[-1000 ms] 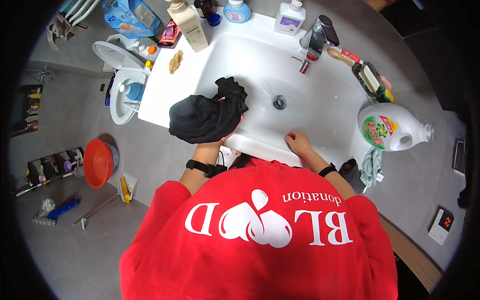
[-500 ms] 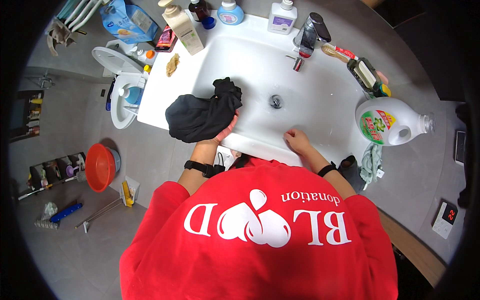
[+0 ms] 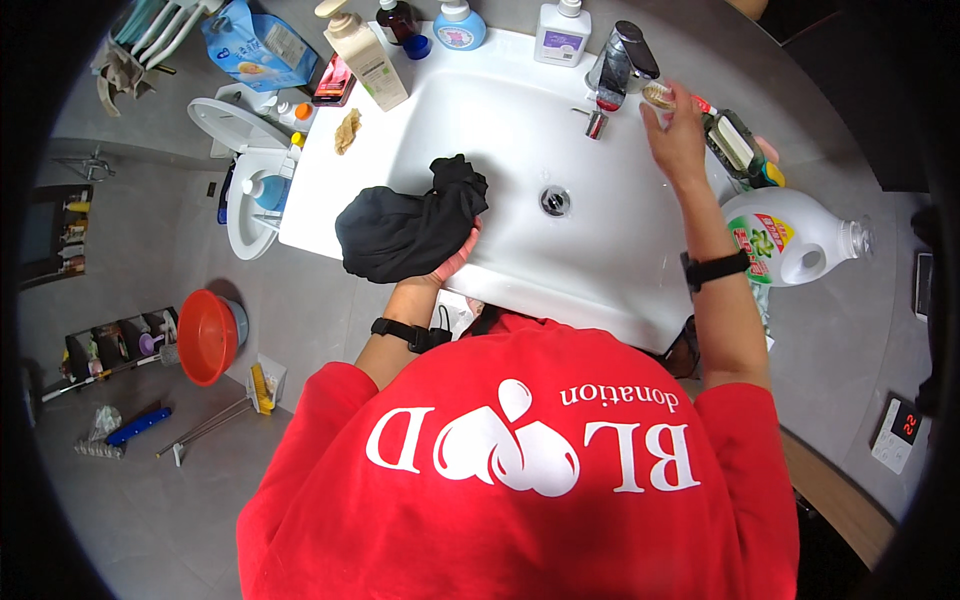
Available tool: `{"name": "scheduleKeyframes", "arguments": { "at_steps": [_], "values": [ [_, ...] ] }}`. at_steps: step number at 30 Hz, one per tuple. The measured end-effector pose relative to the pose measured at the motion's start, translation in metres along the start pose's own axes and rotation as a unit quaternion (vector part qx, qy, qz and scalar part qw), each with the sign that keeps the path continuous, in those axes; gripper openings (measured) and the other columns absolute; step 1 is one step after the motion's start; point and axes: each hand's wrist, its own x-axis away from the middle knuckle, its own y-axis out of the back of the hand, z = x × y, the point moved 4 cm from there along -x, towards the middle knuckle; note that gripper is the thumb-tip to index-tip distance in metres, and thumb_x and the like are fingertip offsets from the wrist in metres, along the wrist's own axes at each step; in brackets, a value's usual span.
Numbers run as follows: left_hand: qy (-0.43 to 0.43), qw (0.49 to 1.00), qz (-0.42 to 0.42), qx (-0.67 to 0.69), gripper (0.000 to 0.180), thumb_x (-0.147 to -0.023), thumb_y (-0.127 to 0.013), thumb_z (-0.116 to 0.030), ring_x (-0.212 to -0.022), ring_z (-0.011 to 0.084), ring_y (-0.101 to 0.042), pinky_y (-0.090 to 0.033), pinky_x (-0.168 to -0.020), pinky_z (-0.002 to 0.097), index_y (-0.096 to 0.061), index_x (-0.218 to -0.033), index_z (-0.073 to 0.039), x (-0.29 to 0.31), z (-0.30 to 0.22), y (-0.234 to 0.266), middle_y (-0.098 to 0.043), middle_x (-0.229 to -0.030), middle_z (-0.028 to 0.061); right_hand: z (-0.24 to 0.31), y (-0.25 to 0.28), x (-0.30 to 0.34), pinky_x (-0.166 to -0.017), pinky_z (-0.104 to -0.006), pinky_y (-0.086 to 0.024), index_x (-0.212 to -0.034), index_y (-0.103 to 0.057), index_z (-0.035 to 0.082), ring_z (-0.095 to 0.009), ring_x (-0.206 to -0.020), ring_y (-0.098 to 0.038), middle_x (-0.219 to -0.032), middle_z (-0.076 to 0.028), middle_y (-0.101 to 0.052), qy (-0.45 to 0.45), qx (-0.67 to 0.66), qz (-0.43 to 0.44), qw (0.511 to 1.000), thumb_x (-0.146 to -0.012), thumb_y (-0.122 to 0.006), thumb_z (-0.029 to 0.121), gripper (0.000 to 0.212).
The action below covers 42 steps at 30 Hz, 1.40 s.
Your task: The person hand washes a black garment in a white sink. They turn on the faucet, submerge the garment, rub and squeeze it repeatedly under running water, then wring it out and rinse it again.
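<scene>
A bunched black cloth lies over the sink's left front rim. My left hand grips it from below on its near right side, with most of the fingers hidden under the fabric. Beyond the basin, just right of the faucet, my right hand has its thumb and fingers around a small wooden brush. The brush's far part is covered by the fingers. The white sink holds no standing water, and its drain shows.
A large white detergent jug lies to the right, below a soap dish. Pump bottles, including a tall beige one and a white one, line the far edge. A toilet and a red basin are on the left.
My right hand has moved from the sink's front rim, up and to the right, to the brush beside the faucet. My left hand keeps the black cloth in nearly the same place.
</scene>
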Motion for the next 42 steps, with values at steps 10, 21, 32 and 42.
{"name": "scheduleKeyframes", "arguments": {
  "at_steps": [10,21,32,42],
  "values": [
    [0.009,1.000,-0.002,0.010,0.034,-0.097,-0.054,-0.038,-0.103,0.0350,-0.060,-0.055,-0.090,0.0442,-0.061,-0.118,-0.012,0.004,0.001,0.000,-0.062,-0.117,0.0131,0.030,-0.014,-0.067,-0.088,-0.0444,-0.051,-0.121,-0.063,0.013,-0.031,-0.100,-0.063,-0.107,-0.013,-0.066,0.188,0.231,0.103,0.949,-0.078,-0.072,0.018,0.044],
    [-0.004,1.000,-0.023,-0.018,0.039,-0.096,-0.054,-0.038,-0.101,0.0338,-0.060,-0.056,-0.087,0.0420,-0.062,-0.118,-0.007,0.008,0.003,-0.007,-0.062,-0.115,0.0163,0.016,-0.018,-0.116,-0.077,-0.0398,-0.054,-0.116,-0.067,0.013,-0.032,-0.086,-0.066,-0.100,-0.009,-0.070,0.164,0.172,0.197,0.951,-0.077,-0.067,0.010,0.040],
    [-0.013,0.997,-0.052,-0.050,0.036,-0.096,-0.055,-0.037,-0.097,0.0336,-0.061,-0.057,-0.084,0.0405,-0.062,-0.118,-0.008,0.010,0.004,-0.010,-0.063,-0.114,0.0155,-0.032,-0.177,0.102,-0.115,-0.0462,-0.026,-0.137,-0.040,-0.005,-0.031,-0.131,-0.040,-0.140,-0.022,-0.045,-0.637,-0.576,0.103,0.502,-0.096,-0.022,0.066,0.083],
    [-0.019,0.997,-0.058,-0.056,0.043,-0.100,-0.048,-0.042,-0.098,0.0337,-0.063,-0.055,-0.088,0.0420,-0.061,-0.119,-0.006,0.013,0.003,-0.012,-0.064,-0.114,0.0154,0.004,-0.172,0.074,-0.121,-0.0487,-0.015,-0.145,-0.027,-0.008,-0.036,-0.148,-0.015,-0.157,-0.024,-0.023,-0.526,-0.759,0.003,0.383,-0.099,-0.013,0.060,0.084]
  ]
}}
